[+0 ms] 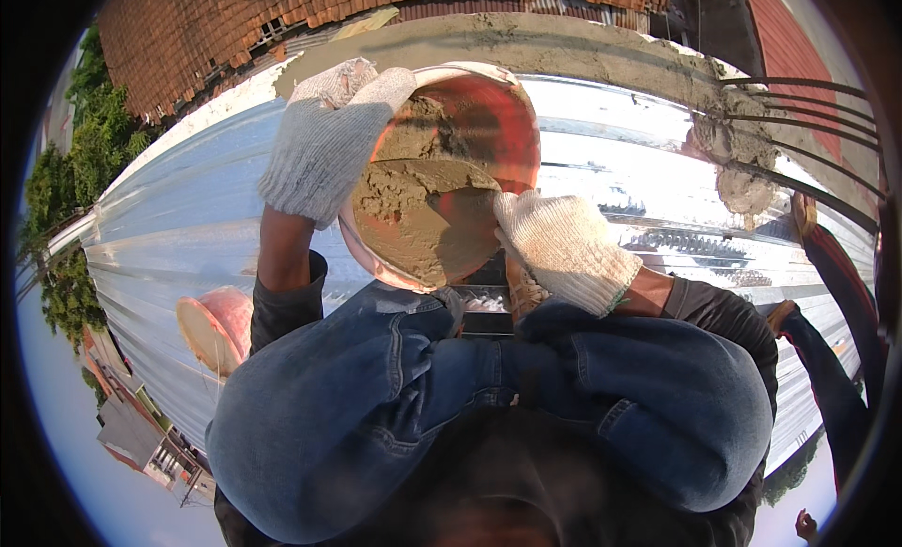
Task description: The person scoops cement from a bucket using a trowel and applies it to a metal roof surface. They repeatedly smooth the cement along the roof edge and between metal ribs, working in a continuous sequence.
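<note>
A red-orange bucket [523, 124] with a pale rim is tilted in front of my knees, its mouth toward me. Wet grey-brown mortar [423, 218] fills its lower part and clings to the inner wall. My left hand [329, 138], in a worn grey knitted glove, grips the rim at the upper left. At the bucket's right side is my right hand [564, 251] in a cream knitted glove. Its fingers are closed at the edge of the mortar; whatever they hold is hidden by the glove and mortar.
I squat on corrugated metal roofing [188, 209]. A mortar-covered wall top [583, 49] runs along the far side, with bent steel bars [808, 119] at right. Another bucket [218, 329] lies tipped at left. Another person's legs [832, 359] are at right.
</note>
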The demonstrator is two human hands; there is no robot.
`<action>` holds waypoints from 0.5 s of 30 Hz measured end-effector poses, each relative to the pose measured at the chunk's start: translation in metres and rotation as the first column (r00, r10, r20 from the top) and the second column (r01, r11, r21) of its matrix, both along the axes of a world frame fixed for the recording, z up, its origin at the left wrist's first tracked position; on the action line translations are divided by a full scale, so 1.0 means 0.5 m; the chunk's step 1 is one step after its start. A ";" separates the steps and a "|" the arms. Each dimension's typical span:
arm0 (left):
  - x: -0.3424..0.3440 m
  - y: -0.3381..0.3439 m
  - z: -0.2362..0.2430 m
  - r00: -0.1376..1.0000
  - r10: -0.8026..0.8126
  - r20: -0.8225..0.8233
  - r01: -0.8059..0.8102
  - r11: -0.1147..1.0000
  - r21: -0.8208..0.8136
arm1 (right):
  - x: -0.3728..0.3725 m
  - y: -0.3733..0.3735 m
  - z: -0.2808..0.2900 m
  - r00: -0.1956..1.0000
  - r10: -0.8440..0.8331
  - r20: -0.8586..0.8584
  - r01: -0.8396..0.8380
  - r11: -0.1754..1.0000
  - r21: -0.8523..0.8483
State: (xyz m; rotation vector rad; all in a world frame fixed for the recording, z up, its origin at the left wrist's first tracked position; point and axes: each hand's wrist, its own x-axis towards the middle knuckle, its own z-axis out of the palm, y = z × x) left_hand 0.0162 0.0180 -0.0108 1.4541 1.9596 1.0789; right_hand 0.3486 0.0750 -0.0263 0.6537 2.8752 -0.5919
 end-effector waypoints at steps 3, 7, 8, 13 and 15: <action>-0.022 0.021 -0.010 0.997 -0.038 0.072 0.036 0.999 0.019 | 0.008 0.015 0.013 0.996 0.036 0.082 -0.035 0.999 -0.008; -0.042 0.042 -0.009 0.988 -0.098 0.119 0.100 0.995 -0.008 | -0.009 0.070 0.051 0.995 0.076 0.065 -0.077 0.997 0.003; -0.044 0.046 -0.007 0.985 -0.108 0.131 0.111 0.994 -0.014 | -0.017 0.080 0.045 1.000 0.011 -0.029 -0.010 0.999 0.040; -0.006 0.099 0.057 0.971 -0.144 0.191 0.179 0.967 -0.181 | -0.047 0.104 -0.004 0.979 0.022 -0.204 -0.001 0.995 0.104; -0.007 0.098 0.057 0.968 -0.187 0.166 0.219 0.953 -0.207 | -0.057 0.068 0.006 0.994 0.074 -0.085 -0.060 0.986 0.153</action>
